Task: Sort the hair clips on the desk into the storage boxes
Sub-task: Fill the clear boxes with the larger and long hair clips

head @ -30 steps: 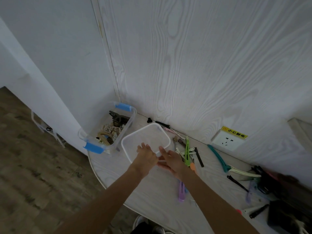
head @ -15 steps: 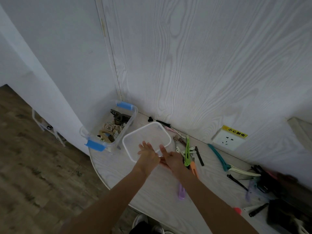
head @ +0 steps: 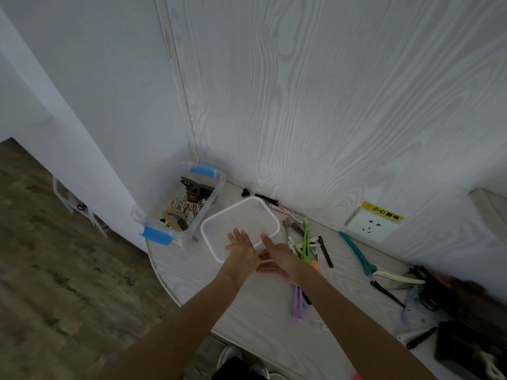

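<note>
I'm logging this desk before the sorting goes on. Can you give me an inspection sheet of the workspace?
Surface: pale wood-grain desk with a rounded edge, set against the wall.
Job's things: empty clear box; blue-handled box already holding clips; loose hair clips scattered to the right.
Clutter: dark items at far right, blurred.
Hands: left hand and right hand, fingers straight, at the empty box's near rim.
Cables: nothing seen.
Surroundings: wall socket with a yellow label; wooden floor.

Two boxes and my scattered clips

The empty clear box [head: 241, 218] sits ahead of me; the blue-handled box [head: 179, 204], holding claw clips, is at its ten o'clock; slim hair clips [head: 307, 239] lie scattered at three o'clock.
</note>
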Demonstrator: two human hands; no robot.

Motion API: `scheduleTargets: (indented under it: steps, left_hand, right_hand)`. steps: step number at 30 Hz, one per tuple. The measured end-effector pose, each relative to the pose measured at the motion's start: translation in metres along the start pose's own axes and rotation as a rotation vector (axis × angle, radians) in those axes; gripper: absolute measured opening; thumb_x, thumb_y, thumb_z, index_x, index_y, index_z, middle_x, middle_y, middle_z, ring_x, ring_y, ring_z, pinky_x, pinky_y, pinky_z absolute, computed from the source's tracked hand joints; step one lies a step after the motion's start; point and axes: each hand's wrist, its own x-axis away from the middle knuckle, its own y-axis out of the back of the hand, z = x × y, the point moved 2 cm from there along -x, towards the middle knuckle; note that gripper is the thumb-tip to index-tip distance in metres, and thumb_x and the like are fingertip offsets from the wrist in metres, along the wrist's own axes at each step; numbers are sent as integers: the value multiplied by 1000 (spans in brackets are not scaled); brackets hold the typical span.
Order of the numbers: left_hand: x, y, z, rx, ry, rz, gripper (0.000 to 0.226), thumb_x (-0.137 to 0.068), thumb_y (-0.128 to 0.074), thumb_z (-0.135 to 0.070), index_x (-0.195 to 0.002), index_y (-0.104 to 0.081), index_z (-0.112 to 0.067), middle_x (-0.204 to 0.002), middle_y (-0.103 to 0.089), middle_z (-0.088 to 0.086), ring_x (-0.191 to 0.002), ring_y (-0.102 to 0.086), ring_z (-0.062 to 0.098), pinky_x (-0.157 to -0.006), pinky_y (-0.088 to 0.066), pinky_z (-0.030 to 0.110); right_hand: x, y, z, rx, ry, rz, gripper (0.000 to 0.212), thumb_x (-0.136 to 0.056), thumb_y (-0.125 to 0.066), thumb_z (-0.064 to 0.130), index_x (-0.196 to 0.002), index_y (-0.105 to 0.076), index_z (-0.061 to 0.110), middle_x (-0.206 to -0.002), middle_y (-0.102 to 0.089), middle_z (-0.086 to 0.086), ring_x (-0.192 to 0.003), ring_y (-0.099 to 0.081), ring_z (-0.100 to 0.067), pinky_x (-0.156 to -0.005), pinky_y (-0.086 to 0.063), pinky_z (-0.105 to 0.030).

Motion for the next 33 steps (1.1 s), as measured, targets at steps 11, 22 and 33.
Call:
scheduleTargets:
  steps: [11, 22, 33]
  left_hand:
    - [25, 28, 26, 202, 59, -47, 51, -93, -46, -28, -133, -40, 2, -128, -51, 24, -117, -52, 35, -92, -45, 39]
    - [47, 35, 118, 1086, 148, -244, 29, -100, -33, -33, -101, -57, -16, -64, -47, -9, -56, -49, 10, -54, -42, 21]
    - [-9, 35, 130, 1023, 434, -420, 18, -97, -42, -21, -110, -53, -15, -104, -66, 8, -95, -63, 29, -74, -46, 36]
  right_hand:
    - [4, -6, -6, 231, 231, -196, 53, -95, -37, 46, -87, -64, 1, -72, -65, -5, -49, -56, -11, -47, -40, -19]
    - [20, 36, 10, 1257, 611, -246, 30, -93, -46, 41, -107, -64, 21, -132, -47, -6, -125, -42, -17, -100, -39, -30]
    - [39, 70, 4, 1333, 399, 7, 38, -82, -57, 53, -103, -64, 22, -90, -49, 12, -84, -48, -6, -78, -40, -22]
